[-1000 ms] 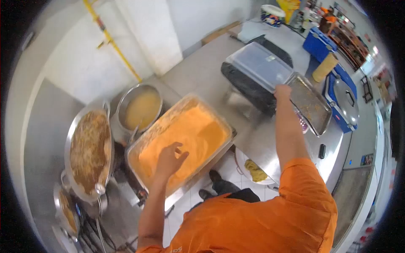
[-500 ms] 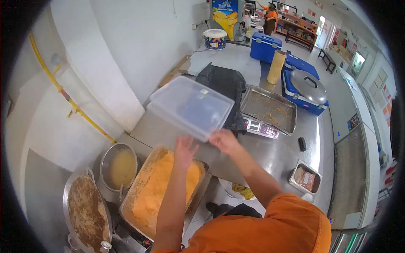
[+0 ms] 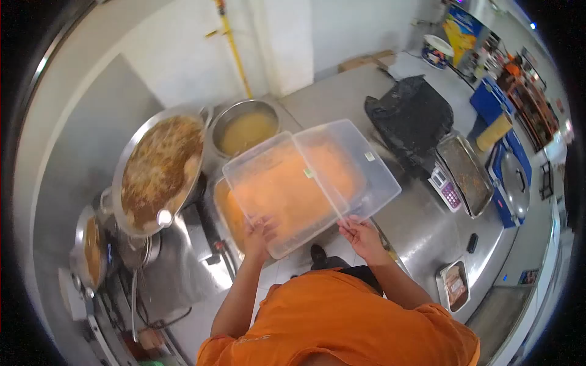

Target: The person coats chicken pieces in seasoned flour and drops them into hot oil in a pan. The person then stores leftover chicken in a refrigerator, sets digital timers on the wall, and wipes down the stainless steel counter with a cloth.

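Beside the steel counter (image 3: 421, 229), the lid (image 3: 312, 186) was over the tub (image 3: 220, 204), orange mix (image 3: 232, 213) showing through. The right hand (image 3: 364, 238) pinched the lid's near edge, apparently to steady it; the left hand (image 3: 259, 236) spread its fingers at a corner, whether gripping I couldn't tell.

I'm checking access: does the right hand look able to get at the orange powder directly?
Probably not: the right hand appears to hold translucent plastic covering most of the orange powder; the part left bare lies nearer the left hand.
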`<action>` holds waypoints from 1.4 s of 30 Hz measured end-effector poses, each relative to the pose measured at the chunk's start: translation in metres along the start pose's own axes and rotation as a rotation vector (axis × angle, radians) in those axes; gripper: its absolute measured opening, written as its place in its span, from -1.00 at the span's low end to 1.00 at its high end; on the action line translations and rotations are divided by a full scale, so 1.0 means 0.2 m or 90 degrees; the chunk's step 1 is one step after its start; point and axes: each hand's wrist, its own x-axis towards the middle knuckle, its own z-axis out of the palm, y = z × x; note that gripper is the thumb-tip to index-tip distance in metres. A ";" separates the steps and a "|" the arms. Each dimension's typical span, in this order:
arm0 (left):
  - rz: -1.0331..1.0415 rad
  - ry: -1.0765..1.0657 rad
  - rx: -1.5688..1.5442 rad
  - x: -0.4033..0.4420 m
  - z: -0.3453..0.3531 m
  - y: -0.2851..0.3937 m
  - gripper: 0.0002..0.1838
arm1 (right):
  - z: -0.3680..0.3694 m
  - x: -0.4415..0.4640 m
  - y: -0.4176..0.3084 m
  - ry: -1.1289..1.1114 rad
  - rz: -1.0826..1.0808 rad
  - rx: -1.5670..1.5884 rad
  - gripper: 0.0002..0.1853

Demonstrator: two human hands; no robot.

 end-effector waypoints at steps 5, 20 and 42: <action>0.078 0.064 0.024 -0.15 -0.25 -0.07 -0.78 | 0.08 0.03 0.25 0.044 0.021 -0.133 -0.81; 0.007 0.141 0.402 0.11 -0.73 0.04 -0.63 | 0.10 0.48 0.40 0.202 -0.200 -0.265 -0.67; -0.260 -0.006 -0.152 0.64 1.08 -0.67 -0.78 | 0.12 2.22 -1.27 0.311 -0.261 -0.866 -0.64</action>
